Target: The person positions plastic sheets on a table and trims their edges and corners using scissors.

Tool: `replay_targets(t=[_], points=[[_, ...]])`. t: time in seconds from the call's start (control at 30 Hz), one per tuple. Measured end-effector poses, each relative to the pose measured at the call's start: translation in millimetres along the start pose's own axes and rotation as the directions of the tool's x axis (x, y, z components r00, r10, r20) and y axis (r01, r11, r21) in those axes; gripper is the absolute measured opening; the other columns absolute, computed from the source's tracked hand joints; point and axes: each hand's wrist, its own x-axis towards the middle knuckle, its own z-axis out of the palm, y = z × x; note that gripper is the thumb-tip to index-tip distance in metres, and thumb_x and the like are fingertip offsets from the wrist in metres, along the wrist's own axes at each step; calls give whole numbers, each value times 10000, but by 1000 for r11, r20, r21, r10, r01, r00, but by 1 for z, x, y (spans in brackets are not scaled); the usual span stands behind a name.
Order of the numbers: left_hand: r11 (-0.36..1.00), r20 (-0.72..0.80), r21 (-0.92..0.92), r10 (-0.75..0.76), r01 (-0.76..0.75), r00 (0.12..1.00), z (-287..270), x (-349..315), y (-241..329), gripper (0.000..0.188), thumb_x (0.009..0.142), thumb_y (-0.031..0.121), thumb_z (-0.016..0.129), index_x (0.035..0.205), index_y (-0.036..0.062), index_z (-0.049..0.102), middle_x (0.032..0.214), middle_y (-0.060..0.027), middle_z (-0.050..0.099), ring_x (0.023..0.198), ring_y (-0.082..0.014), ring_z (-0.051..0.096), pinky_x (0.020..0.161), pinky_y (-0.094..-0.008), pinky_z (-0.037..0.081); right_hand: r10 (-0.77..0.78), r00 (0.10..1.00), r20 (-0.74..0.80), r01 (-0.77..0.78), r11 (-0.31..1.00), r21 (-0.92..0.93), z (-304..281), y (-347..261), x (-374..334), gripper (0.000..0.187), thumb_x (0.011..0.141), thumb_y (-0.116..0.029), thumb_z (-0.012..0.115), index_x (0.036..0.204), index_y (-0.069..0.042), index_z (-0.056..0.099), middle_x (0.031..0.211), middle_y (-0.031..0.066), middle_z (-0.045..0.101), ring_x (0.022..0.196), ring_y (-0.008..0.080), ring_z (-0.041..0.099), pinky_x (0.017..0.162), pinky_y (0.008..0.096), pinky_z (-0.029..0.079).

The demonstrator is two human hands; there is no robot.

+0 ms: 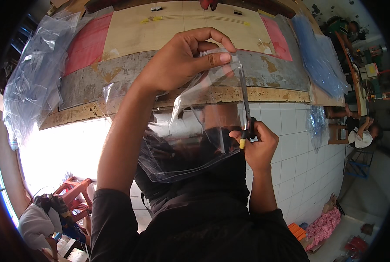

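Observation:
A clear plastic sheet [182, 139], folded and glossy, hangs in front of my body below the table edge. My left hand [195, 54] pinches its upper corner between thumb and fingers, above the worktable. Dark-handled scissors [246, 105] are in my right hand [261, 144], with thumb and fingers at the handles and a bit of yellow on one of them. Their long blades point away from me, along the sheet's right edge, with the tips close to my left fingers. Whether the blades are biting into the plastic is hard to tell.
A worn worktable [160, 65] carries a beige board [134, 30] with red side strips. Piles of clear plastic sheets lie at its left end [37, 74] and right end [322, 61]. A red stool [77, 196] stands lower left near a person. Other people sit at far right.

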Motion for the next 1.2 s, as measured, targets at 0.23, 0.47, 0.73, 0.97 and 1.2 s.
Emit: replay_targets(t=[0.23,0.47,0.73,0.97,1.2], points=[[1000,-7,-18,-22,22,1000,0,0,0,263,1012,135,733,1236,29,644,994,-81,776,916,-94,740,681,-199,512,16,1000,7,-17,999,27,0,4,-1,299,757,-3,933,828,22,644,683,33,687,666,52,630,590,224,458],[1000,-14,-27,-16,15,1000,3,-1,2,293,1008,162,744,1254,40,641,965,-70,782,865,-69,731,621,-189,480,-7,999,-34,7,1000,11,2,8,-1,397,737,-151,977,729,4,611,639,50,627,536,116,526,529,286,450],[1000,-15,-1,-8,8,1000,4,0,2,312,1010,165,743,1278,51,631,932,-64,790,795,-27,691,590,-176,436,46,997,-68,-44,998,37,3,23,-6,405,699,-189,1002,760,-15,641,645,31,623,535,107,524,535,264,446],[1000,-23,19,-8,9,1000,7,1,4,389,1007,171,746,1355,67,608,893,-68,793,684,-4,593,580,-189,396,35,999,-10,-34,999,24,-6,3,6,482,654,-267,1033,804,-20,647,636,1,578,542,84,522,530,245,432],[995,-36,94,-24,27,999,6,-1,4,488,1003,167,749,1434,55,550,917,-72,790,791,-38,664,693,-203,463,70,997,-10,-71,997,-34,-2,-8,15,448,727,-242,1002,836,-2,640,654,-13,552,626,75,482,580,261,408]])
